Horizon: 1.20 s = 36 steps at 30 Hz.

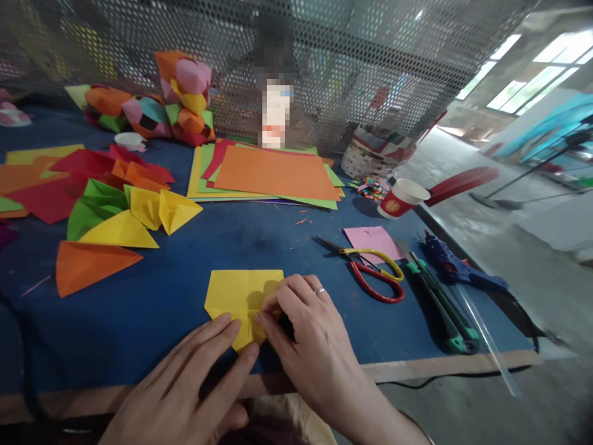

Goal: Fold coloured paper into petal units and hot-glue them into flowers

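A sheet of yellow paper lies near the front edge of the blue table, creased down the middle and across, its near corners folded into a point. My left hand rests over the paper's lower left edge, fingers stretched out and pressing it. From the right, my right hand, with a ring on one finger, pinches the paper's folded right side between thumb and fingers. Its fingertips hide part of that fold. Scissors with one yellow and one red handle lie to the right, partly over a pink paper piece.
Right of the scissors lie a green-handled cutter, a blue glue gun and a clear stick. A paper cup stands near the right edge. Behind are stacked coloured sheets; at left, folded yellow pieces and an orange one.
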Each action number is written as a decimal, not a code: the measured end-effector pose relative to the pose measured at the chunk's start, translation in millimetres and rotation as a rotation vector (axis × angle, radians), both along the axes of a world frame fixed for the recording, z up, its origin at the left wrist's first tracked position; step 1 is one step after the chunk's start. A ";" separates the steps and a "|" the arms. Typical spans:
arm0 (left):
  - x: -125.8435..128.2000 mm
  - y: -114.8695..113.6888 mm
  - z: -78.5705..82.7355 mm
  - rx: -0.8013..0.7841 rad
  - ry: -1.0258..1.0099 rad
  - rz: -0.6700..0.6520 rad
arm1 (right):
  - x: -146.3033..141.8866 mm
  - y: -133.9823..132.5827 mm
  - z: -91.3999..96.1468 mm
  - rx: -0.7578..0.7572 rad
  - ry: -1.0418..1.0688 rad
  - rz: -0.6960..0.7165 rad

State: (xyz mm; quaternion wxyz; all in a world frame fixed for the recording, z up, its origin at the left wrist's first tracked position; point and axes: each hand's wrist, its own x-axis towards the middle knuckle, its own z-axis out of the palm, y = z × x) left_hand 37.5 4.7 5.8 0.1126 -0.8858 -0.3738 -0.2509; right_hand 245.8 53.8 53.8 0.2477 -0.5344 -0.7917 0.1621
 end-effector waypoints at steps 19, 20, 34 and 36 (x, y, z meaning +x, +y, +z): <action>-6.6 4.1 1.7 0.052 0.102 -0.058 | -0.6 0.7 1.4 -0.005 0.004 -0.006; -6.6 3.9 1.7 0.056 0.110 -0.059 | -0.5 0.6 1.6 -0.005 0.007 -0.005; -4.2 2.9 0.2 0.036 0.083 -0.024 | 12.5 -2.0 3.2 -0.026 0.024 -0.087; -4.3 2.6 0.0 0.026 0.077 -0.027 | 17.5 -1.2 1.9 -0.009 0.011 -0.094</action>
